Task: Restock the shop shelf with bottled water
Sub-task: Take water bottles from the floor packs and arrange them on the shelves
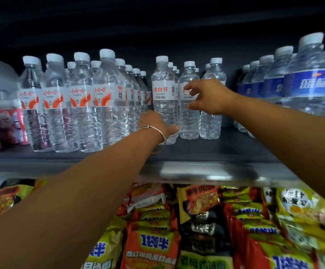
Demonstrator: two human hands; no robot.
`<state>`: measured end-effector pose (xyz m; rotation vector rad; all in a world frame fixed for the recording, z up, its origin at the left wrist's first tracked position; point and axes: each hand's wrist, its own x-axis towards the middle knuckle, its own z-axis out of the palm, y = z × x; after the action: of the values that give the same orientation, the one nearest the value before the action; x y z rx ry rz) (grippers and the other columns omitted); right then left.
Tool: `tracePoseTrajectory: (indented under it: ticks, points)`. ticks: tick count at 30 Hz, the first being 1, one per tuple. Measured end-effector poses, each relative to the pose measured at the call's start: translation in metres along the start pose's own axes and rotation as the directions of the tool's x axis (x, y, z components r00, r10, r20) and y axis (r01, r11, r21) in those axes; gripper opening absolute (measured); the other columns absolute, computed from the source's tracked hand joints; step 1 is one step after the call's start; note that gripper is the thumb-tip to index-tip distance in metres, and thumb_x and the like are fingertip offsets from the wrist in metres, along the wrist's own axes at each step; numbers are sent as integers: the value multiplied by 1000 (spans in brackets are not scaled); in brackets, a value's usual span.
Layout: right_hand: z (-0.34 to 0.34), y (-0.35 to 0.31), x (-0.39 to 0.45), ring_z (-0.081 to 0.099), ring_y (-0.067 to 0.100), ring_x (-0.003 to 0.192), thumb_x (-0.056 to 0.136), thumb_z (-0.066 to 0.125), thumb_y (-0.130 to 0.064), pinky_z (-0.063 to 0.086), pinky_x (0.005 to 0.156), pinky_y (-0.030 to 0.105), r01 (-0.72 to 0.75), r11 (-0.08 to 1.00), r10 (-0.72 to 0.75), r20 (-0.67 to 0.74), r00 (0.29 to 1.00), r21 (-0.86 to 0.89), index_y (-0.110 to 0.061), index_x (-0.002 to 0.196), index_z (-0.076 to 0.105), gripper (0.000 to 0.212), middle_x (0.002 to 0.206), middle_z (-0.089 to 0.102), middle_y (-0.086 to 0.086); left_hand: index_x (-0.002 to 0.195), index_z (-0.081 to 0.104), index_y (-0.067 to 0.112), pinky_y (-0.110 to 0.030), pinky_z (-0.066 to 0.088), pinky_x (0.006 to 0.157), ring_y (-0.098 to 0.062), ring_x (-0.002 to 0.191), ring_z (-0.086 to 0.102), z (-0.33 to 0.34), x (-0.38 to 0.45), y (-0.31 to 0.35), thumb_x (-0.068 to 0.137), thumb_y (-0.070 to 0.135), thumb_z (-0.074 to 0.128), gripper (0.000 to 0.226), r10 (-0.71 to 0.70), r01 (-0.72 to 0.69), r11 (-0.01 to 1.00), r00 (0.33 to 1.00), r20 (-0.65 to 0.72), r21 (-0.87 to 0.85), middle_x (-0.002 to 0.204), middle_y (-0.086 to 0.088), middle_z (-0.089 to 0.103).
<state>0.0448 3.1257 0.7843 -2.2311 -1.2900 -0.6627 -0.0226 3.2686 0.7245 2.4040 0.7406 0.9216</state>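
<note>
Centre frame: left hand point(154, 123) grips the base of the clear white-label water bottle point(163, 94) standing on the dark shelf point(206, 150). Right hand point(208, 96), fingers spread and released, touches the neighbouring clear bottle point(188, 115). Risk, judged: a careless nudge topples the tightly packed rows.

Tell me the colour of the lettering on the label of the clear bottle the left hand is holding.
Red, on the white label of the clear plastic water bottle; head view.
</note>
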Motion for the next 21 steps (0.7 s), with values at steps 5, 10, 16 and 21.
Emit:
tracePoseTrajectory:
  ticks: [5,10,16,21]
  points:
    - [0,-11,-60,47,30,122,87,64,-25,42,99,39,-35,983,27,-48,998,-178,-20,143,36,63,130,55,15,129,40,7,-40,35,104,-30,126,36,-16,-61,4,84,26,64,55,237,-231,971,962,-136,60,135,-13,39]
    - [25,-34,-141,39,30,124,85,65,-20,33,99,36,34,963,-55,-72,996,-267,-15,143,34,66,132,53,13,130,39,15,-38,29,99,-25,124,35,-8,-144,-14,83,19,60,51,468,-462,884,876,-121,75,134,-6,37]
    - [88,-30,-249,50,34,112,67,63,-13,42,83,39,143,909,-210,-134,968,-392,-4,123,56,57,128,57,16,123,46,16,-39,30,92,-27,117,41,56,-236,-64,77,22,63,49,586,-585,810,810,-6,49,126,-6,44]
    - [148,-13,-327,43,28,118,69,57,-14,33,85,38,114,883,-207,-160,965,-456,-8,123,57,54,138,51,10,115,53,12,-37,27,87,-30,110,44,123,-293,-103,70,22,64,47,626,-627,779,779,37,-1,121,-11,51]
